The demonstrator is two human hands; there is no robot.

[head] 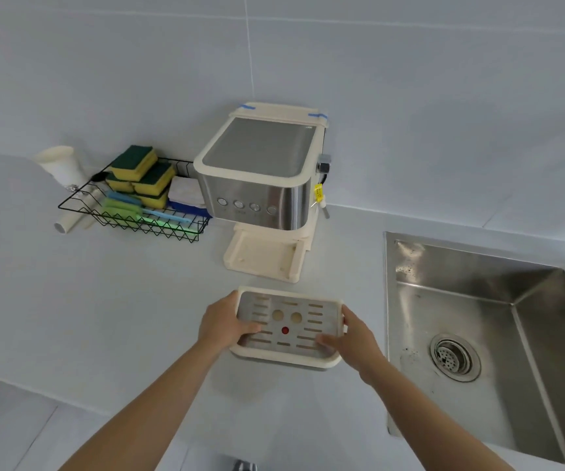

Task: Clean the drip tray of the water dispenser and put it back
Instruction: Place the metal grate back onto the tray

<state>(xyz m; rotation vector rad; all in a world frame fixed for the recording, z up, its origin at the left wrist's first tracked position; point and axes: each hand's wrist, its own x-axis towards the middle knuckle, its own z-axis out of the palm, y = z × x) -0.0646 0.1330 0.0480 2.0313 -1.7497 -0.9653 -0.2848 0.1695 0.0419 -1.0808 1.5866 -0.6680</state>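
A person held the drip tray (288,326) in both bare hands at the lower centre of the frame, above the pale surface (121,300) and clear of the water dispenser (260,175). The left hand (221,322) gripped the tray's left end, its thumb lying across the slotted metal grate; the right hand (356,338) closed on the right end, thumb also resting on the grate. Each grip was wrapped firmly around the cream plastic rim, with the fingers underneath out of sight. The tray was held roughly level, its grate showing rows of slots, two round holes and a small red dot near the middle.

Above the tray in the frame stood the dispenser, steel-fronted with four round buttons and cream trim, strips of blue tape at its rear corners and a yellow tag hanging on its right side. Its cream base (264,258) sat open at the bottom, the recess bare.

To the left of the dispenser, a black wire basket (131,222) held several yellow-and-green sponges (135,163), green and blue brushes and a white-and-blue cloth pad. A white cup (58,164) stood at the upper left beside the basket. A stainless steel sink (478,311) filled the right side of the frame, its drain strainer (454,356) visible in the basin. White wall tiles ran across the top of the frame.
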